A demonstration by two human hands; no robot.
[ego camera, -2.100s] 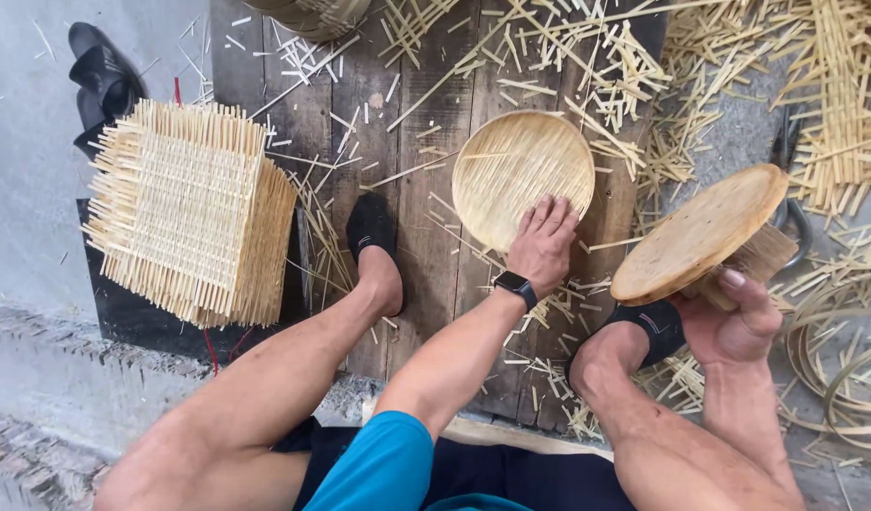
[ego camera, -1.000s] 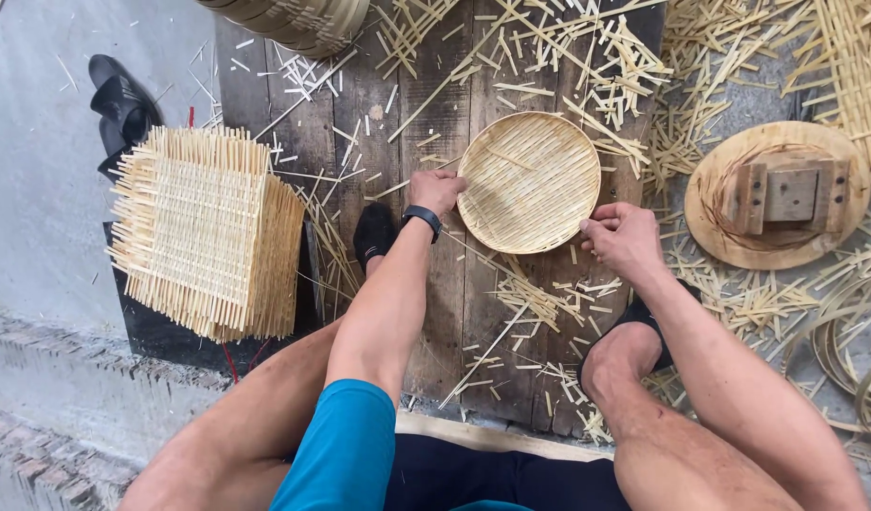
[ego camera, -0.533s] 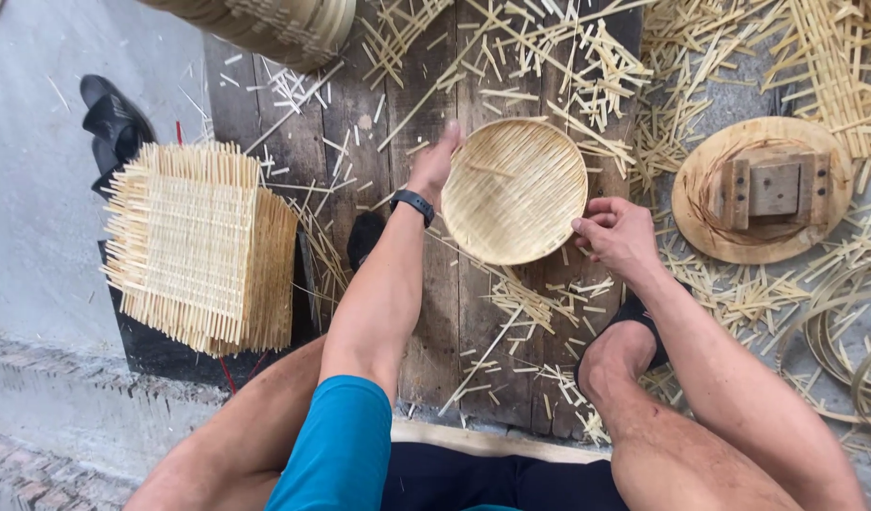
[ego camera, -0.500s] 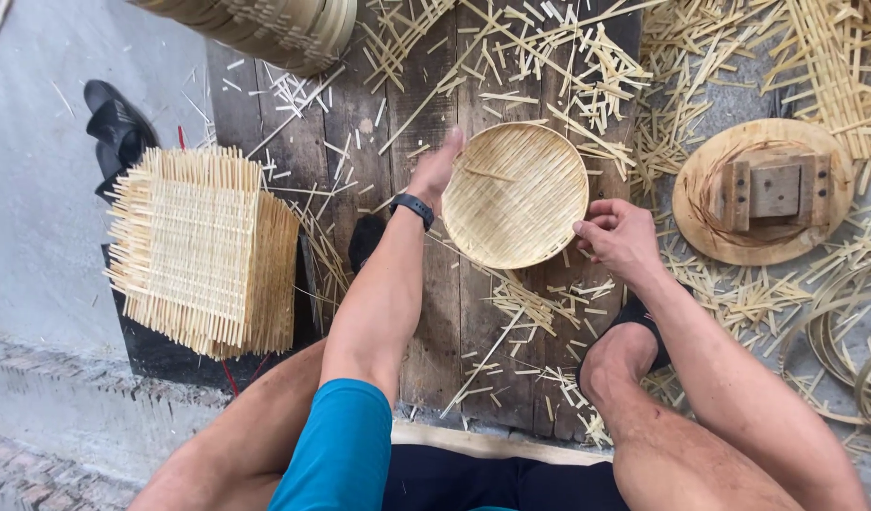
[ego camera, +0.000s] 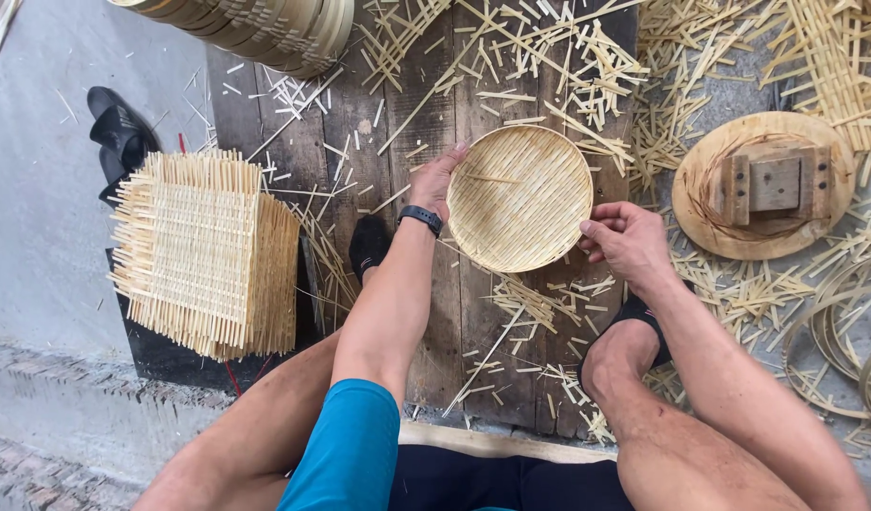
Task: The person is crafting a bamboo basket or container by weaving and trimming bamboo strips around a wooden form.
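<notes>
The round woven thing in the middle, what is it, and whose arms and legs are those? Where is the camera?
The camera sits on a person's head and looks down, so the arms and bare legs you see are that person's own. They sit over a dark wooden board. Both hands hold a round woven bamboo tray by its edge: the left hand, with a black wristband, on one side, the right hand on the other. To the left lies a stack of square woven mats with loose ends sticking out. To the right lies a round wooden disc with a wooden block on top. Short cut bamboo strips are scattered all around, and a pile of finished round trays shows at the top.
</notes>
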